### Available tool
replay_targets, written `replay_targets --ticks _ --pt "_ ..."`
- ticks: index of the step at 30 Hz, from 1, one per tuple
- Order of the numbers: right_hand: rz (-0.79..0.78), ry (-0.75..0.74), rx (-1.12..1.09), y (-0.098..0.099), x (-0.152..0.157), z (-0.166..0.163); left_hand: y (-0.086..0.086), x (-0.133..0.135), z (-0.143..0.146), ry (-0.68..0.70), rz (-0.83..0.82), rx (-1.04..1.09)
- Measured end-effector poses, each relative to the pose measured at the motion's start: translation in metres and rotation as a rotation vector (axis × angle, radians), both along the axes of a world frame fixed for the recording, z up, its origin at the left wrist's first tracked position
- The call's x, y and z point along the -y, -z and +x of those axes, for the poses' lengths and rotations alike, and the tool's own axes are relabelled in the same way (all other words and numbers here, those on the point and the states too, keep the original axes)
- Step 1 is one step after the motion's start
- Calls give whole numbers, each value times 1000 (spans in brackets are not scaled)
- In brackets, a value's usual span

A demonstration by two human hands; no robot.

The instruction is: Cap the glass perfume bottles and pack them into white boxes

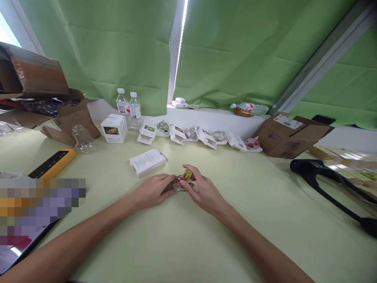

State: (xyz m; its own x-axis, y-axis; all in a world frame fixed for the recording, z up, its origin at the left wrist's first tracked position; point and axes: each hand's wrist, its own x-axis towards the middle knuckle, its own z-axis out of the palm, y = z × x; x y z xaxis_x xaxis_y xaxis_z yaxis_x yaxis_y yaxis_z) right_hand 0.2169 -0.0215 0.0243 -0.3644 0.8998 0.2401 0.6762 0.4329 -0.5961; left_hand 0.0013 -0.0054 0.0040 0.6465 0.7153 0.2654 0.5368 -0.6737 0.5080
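At the middle of the table, a small glass perfume bottle (179,186) with pinkish contents and a gold cap (187,174) is held between my two hands. My left hand (154,190) grips its left side, with the fingers bent against the glass. From the right, the thumb and index finger of my right hand (203,190) close around the bottle beside the cap. Its right part is partly hidden by those fingers. Just beyond my left hand lies a white printed box (148,162) on its side.
Along the back stand opened white boxes (177,134) with round glass bottles (218,136), a closed white box (114,129) and water bottles (135,111). Cardboard boxes (279,135) flank both sides. A clear jar (83,139) and a yellow-black device (53,163) are left; a black curved frame (330,200) is right.
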Motion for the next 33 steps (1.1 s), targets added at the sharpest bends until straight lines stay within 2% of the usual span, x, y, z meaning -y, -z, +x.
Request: replay_targets --ticks 5,14,33 --pt "-36 -1 -11 1 -1 1 -2 1 1 -1 -4 -8" --pt "-6 -2 69 3 -3 -1 -1 0 -1 -15 -13 2" --pt "-4 -7 57 5 -4 -1 0 0 0 -12 -6 -4"
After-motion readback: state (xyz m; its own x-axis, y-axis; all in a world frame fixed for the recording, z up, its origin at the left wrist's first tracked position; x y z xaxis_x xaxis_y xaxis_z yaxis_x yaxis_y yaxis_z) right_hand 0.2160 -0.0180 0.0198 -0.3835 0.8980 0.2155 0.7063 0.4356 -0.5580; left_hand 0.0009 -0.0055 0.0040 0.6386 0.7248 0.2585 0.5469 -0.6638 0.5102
